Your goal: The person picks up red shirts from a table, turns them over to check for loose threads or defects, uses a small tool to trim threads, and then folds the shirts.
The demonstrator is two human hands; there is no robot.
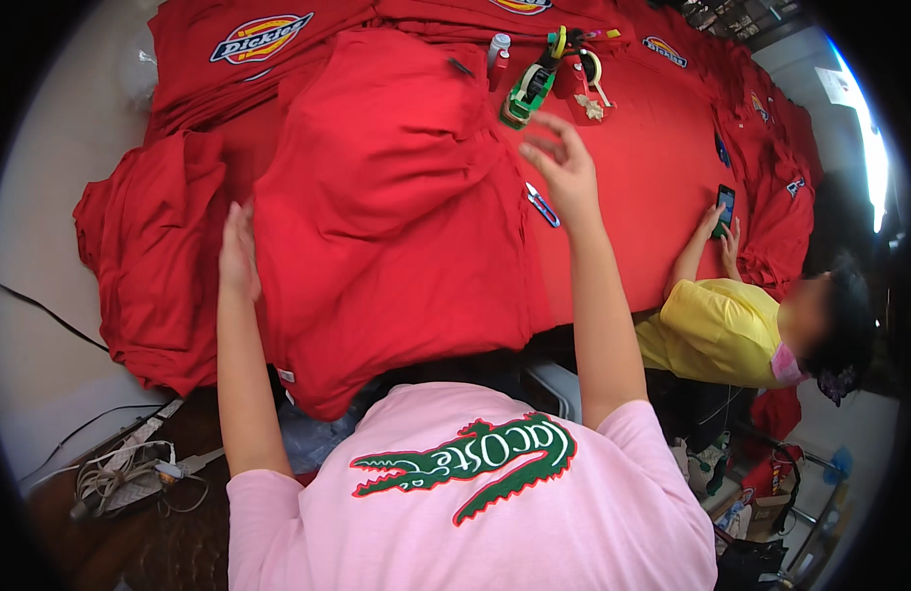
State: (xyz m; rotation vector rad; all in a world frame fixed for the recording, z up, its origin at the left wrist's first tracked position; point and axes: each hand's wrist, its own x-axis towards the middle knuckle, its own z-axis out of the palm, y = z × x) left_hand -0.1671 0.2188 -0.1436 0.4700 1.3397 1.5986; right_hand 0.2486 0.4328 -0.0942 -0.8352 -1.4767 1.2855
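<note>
A large red shirt (396, 227) lies spread before me, its near edge hanging over the table's front. My left hand (238, 254) is at its left edge, fingers stretched out flat along the cloth; some fingers are partly hidden. To the right of the shirt, my right hand (564, 167) is raised with its fingers apart and nothing in them. Just beneath it on the table are blue-handled thread snips (542, 205). Beyond its fingertips stands a green tape dispenser (529, 96).
Folded red shirts (229, 89) are stacked along the back. Another red pile (160, 256) sits at left. A white-capped bottle (499, 47) and tape roll (591, 69) stand near the dispenser. At right, a person in yellow (721, 330) holds a phone (724, 207). Cables (130, 473) lie lower left.
</note>
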